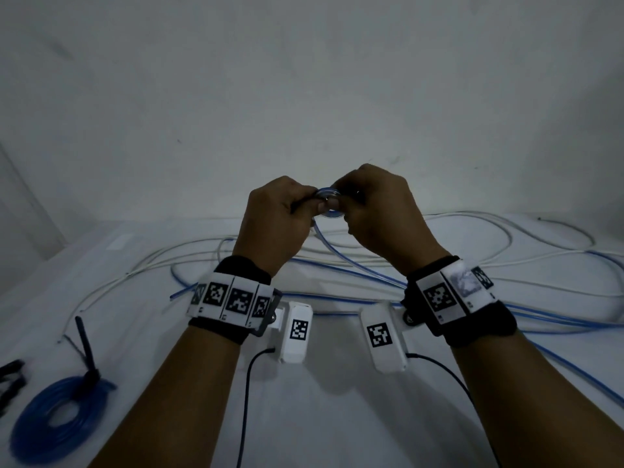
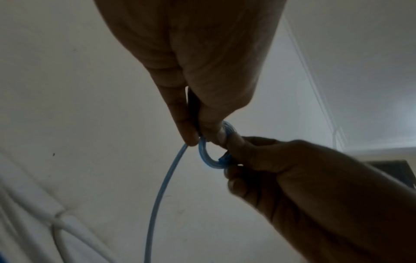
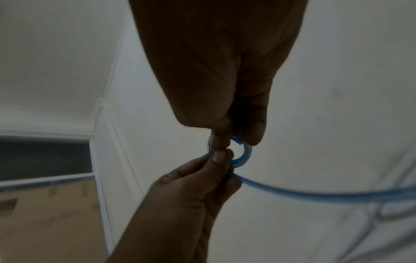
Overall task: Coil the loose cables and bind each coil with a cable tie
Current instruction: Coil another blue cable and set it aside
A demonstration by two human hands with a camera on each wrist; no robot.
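Blue translucent plastic cable point(image 1: 354, 261) runs from the white table surface point(image 1: 320, 400) up to both raised hands, where its end is wound into a small tight ring of blue cable point(image 1: 329, 202) held in the air above the far half of the table.

Left hand point(image 1: 278, 219): fingers curled, thumb and forefinger pinching the left side of the ring. In the left wrist view the thumb point(image 2: 211, 122) presses on the ring's upper arc point(image 2: 208, 156), and the free length of cable point(image 2: 157, 195) drops away just below the forefinger. A thin dark strip lies between thumb and forefinger; what it is cannot be told.

Right hand point(image 1: 380, 212): fingers curled, pinching the right side of the same ring. In the right wrist view the ring point(image 3: 242, 156) sits between the fingertips of both hands, and the cut end of the cable point(image 3: 237, 139) sticks out at its top edge. The loose run point(image 3: 315, 192) leaves the ring toward the table.

The two hands touch at the ring.

On the table:
- Long loose loops of blue cable and of white round cable point(image 1: 506, 231) lie tangled across the far and right portions, crossing one another.
- A finished flat coil of darker blue cable point(image 1: 59, 423) lies at the near left corner, bound by a black cable tie point(image 1: 87, 352) whose tail stands upright.
- Further black strips point(image 1: 11, 380) lie at the left edge, blurred.

Each wrist carries a black band with white marker tiles and a white camera block with a dark lead.
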